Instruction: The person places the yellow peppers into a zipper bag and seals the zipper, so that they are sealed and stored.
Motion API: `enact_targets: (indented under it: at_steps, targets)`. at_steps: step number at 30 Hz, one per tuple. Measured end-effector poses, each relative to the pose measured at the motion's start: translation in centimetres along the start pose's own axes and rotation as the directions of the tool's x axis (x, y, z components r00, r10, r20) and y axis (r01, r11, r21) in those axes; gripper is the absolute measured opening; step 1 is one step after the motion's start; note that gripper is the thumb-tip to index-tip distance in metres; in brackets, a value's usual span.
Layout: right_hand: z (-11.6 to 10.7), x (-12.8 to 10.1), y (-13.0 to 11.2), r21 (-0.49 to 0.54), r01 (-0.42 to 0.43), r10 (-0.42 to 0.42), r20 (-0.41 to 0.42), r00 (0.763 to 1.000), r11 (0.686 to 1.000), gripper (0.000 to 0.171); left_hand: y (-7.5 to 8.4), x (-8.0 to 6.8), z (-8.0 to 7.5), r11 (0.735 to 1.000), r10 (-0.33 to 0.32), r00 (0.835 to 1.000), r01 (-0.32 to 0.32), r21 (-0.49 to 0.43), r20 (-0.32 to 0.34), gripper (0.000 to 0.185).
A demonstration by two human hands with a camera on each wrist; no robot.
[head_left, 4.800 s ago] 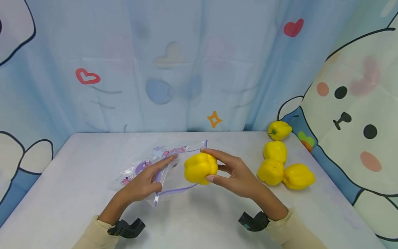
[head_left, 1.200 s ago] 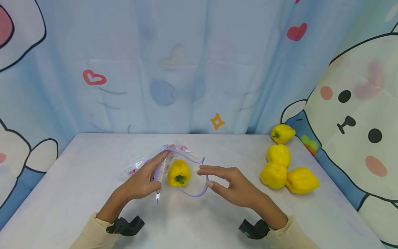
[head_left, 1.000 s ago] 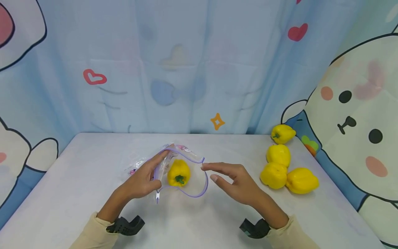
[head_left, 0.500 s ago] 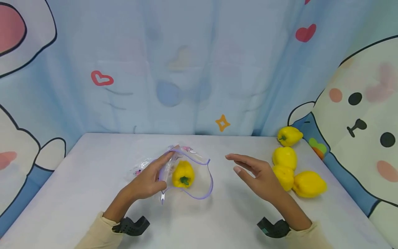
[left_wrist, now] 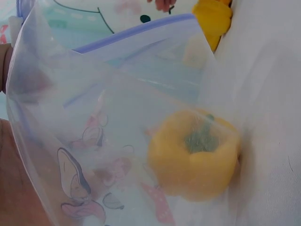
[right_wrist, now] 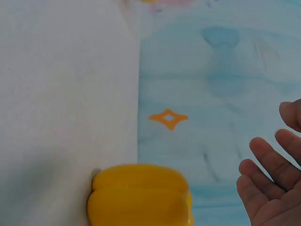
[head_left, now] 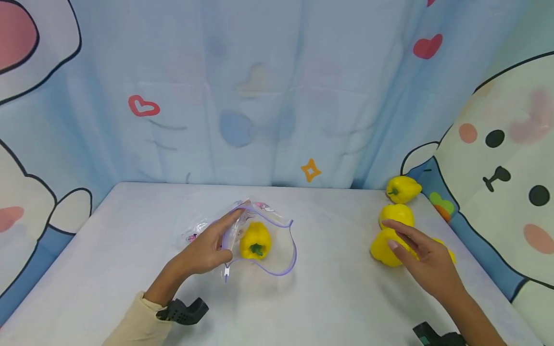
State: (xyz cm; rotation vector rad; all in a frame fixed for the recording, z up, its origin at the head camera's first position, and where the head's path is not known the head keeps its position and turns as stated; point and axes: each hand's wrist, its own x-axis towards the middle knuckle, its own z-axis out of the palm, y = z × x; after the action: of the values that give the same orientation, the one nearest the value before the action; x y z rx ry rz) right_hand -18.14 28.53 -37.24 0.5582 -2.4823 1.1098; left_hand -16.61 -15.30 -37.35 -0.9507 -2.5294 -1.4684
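A clear zip bag (head_left: 277,240) with a purple rim and cartoon prints lies mid-table, mouth towards the right. My left hand (head_left: 218,240) pinches its near rim and holds the mouth up. Inside sits a yellow bell pepper (head_left: 255,241), green stem facing me; the left wrist view shows that pepper (left_wrist: 193,153) through the bag's film (left_wrist: 94,117). My right hand (head_left: 404,242) hovers with straight fingers over a loose yellow pepper (head_left: 381,251) at the right and holds nothing. In the right wrist view this pepper (right_wrist: 141,197) lies just left of my fingers (right_wrist: 265,183).
More yellow peppers lie at the table's right edge: one (head_left: 402,189) at the back, one (head_left: 396,214) in front of it, another mostly hidden behind my right hand. The white table (head_left: 324,298) is ringed by a blue cartoon curtain (head_left: 268,96).
The pepper held by my right hand earlier now lies inside the bag. My right hand has left the bag's mouth and moved right to the loose peppers. The left hand keeps its hold.
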Motion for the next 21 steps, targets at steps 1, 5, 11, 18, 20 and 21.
enact_targets:
  at_steps: [1, 5, 11, 18, 20, 21]
  targets:
    - [-0.2, -0.2, 0.3, -0.011, -0.017, 0.016, -0.017, 1.0, 1.0, 0.044, 0.0, 0.0, -0.1, 1.0, -0.001, 1.0, 0.001, 0.007, 0.0, 0.086]
    - [-0.6, -0.9, 1.7, -0.051, -0.061, 0.058, -0.061, 0.996, 0.997, 0.05, 0.0, -0.3, -0.3, 0.999, 0.005, 1.0, -0.004, 0.036, -0.009, 0.086]
    - [-0.9, -1.5, 3.4, -0.128, -0.194, 0.196, -0.001, 0.981, 0.973, 0.064, -0.1, -0.1, -0.3, 1.0, 0.002, 1.0, -0.002, 0.027, -0.002, 0.087]
    - [-0.7, -1.8, 4.6, -0.074, -0.237, 0.243, 0.089, 0.966, 0.969, 0.075, 0.0, 0.0, 0.0, 1.0, -0.007, 1.0, 0.007, 0.024, -0.006, 0.087]
    - [-0.6, -1.8, 4.7, -0.07, -0.239, 0.245, 0.1, 0.964, 0.969, 0.076, 0.1, 0.0, 0.1, 1.0, -0.01, 1.0, 0.01, 0.025, -0.009, 0.087]
    - [-0.6, -1.8, 4.8, -0.071, -0.243, 0.25, 0.103, 0.963, 0.967, 0.076, 0.1, 0.1, 0.1, 1.0, -0.011, 1.0, 0.012, 0.026, -0.007, 0.087]
